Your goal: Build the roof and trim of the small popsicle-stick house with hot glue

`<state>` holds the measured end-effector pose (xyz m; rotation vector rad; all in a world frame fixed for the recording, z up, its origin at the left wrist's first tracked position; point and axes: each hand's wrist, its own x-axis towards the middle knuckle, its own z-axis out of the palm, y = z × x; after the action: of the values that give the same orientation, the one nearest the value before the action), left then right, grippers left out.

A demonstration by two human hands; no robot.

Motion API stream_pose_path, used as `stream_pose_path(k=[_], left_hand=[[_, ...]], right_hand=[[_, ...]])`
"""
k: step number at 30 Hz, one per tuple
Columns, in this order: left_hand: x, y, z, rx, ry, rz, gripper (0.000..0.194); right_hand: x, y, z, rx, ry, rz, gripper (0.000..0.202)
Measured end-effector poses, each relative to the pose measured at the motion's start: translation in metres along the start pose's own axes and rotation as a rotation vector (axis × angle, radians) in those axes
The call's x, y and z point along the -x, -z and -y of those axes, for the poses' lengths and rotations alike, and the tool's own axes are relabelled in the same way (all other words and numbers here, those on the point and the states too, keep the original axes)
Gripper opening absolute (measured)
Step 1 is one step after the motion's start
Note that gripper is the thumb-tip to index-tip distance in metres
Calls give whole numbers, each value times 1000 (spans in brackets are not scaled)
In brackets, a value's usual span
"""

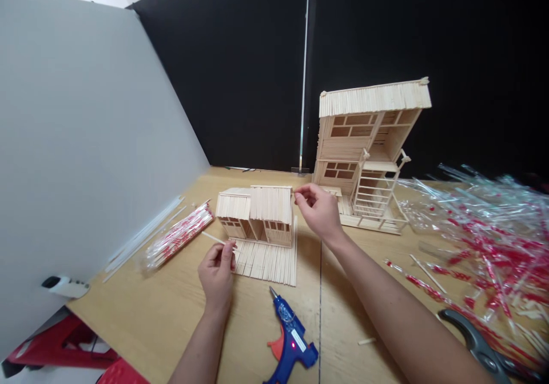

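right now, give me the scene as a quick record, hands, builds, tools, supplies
left hand: pinching a thin stick
right hand: fingertips by the right end of the small house's roof; any held piece unclear
small house: wooden, with a stick floor in front
big house: two floors, behind and to the right
glue gun: blue, orange trigger, red light on
left side: packed sticks, pale rods
right side: red-and-clear wrappers, dark-handled tool
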<state>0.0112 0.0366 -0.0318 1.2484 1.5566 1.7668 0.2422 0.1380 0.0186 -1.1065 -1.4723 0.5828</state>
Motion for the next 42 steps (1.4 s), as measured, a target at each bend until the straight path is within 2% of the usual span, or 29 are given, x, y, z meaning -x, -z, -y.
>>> stream_pose_path(k=[3, 5, 7, 10, 12, 14, 15, 17, 19, 21, 23, 25, 28, 31, 35, 38, 40, 42], left_hand=[[0, 0, -1, 41, 7, 3, 28], [0, 0, -3, 73, 10, 9, 28], [1, 2, -7, 105, 19, 18, 30], [8, 13, -21, 129, 79, 89, 34], [19, 27, -34, 92, 135, 260, 36], [35, 46, -47, 9, 156, 527, 35], [45, 56, -52, -37, 148, 658, 34], [66, 73, -57, -93, 126, 880, 28], [86, 85, -54, -109, 141, 998, 23], [104, 89, -45, -107, 181, 1028, 20], [117, 87, -35, -84, 201, 1010, 20], [124, 82, -28, -56, 186, 971, 21], [124, 78, -24, -29, 192, 911, 27], [124, 78, -23, 5, 210, 894, 33], [135, 74, -19, 80, 97, 885, 38], [139, 67, -19, 178, 109, 861, 41], [131, 63, -27, 248, 127, 871, 41], [113, 58, -42, 280, 132, 858, 38]], right_hand=[[-7, 14, 10, 30, -19, -36, 16], [-10, 23, 25, 100, -26, 11, 16], [-6, 29, 47, 221, -35, 142, 17], [21, 33, 83, 401, -79, 466, 28], [53, 35, 104, 478, -112, 724, 33], [91, 39, 117, 556, -168, 945, 32], [111, 41, 121, 593, -208, 1015, 31], [148, 44, 124, 618, -281, 1063, 28], [181, 43, 120, 625, -364, 1023, 27], [208, 34, 111, 571, -470, 929, 27], [229, 19, 99, 338, -662, 879, 35], [245, 3, 87, 78, -806, 759, 44], [260, -15, 74, -107, -908, 620, 55], [268, -23, 69, -229, -975, 519, 64], [271, -26, 73, -429, -969, 341, 63], [267, -24, 77, -603, -873, 111, 53], [259, -21, 80, -652, -801, -18, 46], [245, -16, 84, -636, -728, -45, 38]])
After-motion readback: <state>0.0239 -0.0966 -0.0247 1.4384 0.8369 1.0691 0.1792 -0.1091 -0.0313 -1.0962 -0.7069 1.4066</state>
